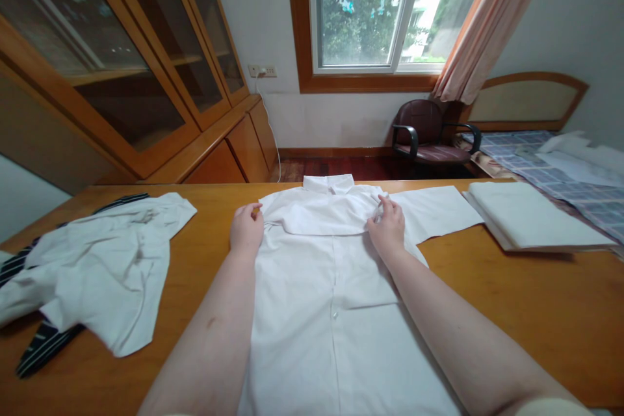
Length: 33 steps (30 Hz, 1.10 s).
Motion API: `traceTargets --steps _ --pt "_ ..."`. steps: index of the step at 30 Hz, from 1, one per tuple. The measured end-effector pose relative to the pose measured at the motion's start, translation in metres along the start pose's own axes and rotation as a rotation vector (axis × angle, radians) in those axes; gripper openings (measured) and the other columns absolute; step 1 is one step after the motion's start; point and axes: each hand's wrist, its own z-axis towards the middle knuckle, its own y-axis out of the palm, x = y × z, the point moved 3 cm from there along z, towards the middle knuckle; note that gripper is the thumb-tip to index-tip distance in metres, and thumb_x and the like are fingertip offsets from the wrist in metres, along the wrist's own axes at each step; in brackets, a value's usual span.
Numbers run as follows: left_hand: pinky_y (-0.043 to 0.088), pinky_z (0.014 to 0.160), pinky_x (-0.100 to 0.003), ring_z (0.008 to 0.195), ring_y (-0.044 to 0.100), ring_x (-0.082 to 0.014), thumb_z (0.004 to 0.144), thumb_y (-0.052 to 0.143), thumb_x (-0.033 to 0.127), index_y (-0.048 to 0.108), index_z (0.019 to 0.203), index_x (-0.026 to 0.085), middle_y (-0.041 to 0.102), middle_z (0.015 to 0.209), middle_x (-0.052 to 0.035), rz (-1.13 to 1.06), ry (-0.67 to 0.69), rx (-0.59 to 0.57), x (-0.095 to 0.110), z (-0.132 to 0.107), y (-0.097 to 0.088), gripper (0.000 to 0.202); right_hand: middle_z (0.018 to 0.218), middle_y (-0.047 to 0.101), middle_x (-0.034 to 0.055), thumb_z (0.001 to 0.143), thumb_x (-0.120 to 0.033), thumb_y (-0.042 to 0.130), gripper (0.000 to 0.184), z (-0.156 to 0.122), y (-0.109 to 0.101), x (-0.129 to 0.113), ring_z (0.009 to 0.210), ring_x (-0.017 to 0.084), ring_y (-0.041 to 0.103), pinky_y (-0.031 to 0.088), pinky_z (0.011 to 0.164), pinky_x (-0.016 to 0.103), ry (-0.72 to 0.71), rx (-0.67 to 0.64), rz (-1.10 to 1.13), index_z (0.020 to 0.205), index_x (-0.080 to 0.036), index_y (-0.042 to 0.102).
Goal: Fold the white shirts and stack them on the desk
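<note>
Folding the white shirt (336, 312) flat on the worktop (511, 299): it lies button-side up, collar away from the person. Left hand (246, 229): grip closed, fingers curled on the shoulder edge. Right hand (387, 229): fingertips pinch the end of the folded-in sleeve (316, 218). Recommended: hold both grips level, draw cloth taut, set crease approx. square to the placket (the other sleeve (433, 211) lies spread out). A crumpled shirt (112, 266) sits well apart, at left.
</note>
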Motion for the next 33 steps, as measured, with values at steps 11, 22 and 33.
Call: traceTargets --steps 11,22,33 --pt "0.039 0.097 -0.034 0.114 0.051 -0.0268 0.074 0.059 0.043 0.062 0.119 0.026 0.06 0.125 -0.0028 0.234 0.305 -0.447 0.015 -0.011 0.02 0.048 0.113 0.06 0.0131 0.079 -0.027 0.053 0.039 0.006 0.005 0.004 0.099 0.026 0.054 0.038 0.087 0.039 -0.112 -0.131 -0.23 0.116 -0.016 0.058" --pt "0.046 0.068 -0.032 0.085 0.062 -0.0257 0.074 0.055 0.034 0.065 0.093 0.024 0.069 0.094 -0.007 0.211 -0.077 -0.252 -0.011 0.003 -0.002 0.024 0.107 0.062 0.0147 0.078 -0.039 0.055 0.033 0.016 0.001 0.021 0.094 0.032 0.052 0.037 0.079 0.044 0.076 -0.16 -0.285 0.1 -0.018 0.068" --pt "0.046 0.074 -0.028 0.087 0.063 -0.0215 0.07 0.059 0.023 0.061 0.106 0.023 0.068 0.098 -0.0057 -0.053 -0.165 -0.284 -0.021 0.005 0.0 0.036 0.084 0.062 0.0048 0.082 -0.033 0.05 0.021 0.024 -0.014 0.032 0.074 0.018 0.051 0.041 0.075 0.032 -0.021 0.259 0.279 0.085 -0.018 0.064"
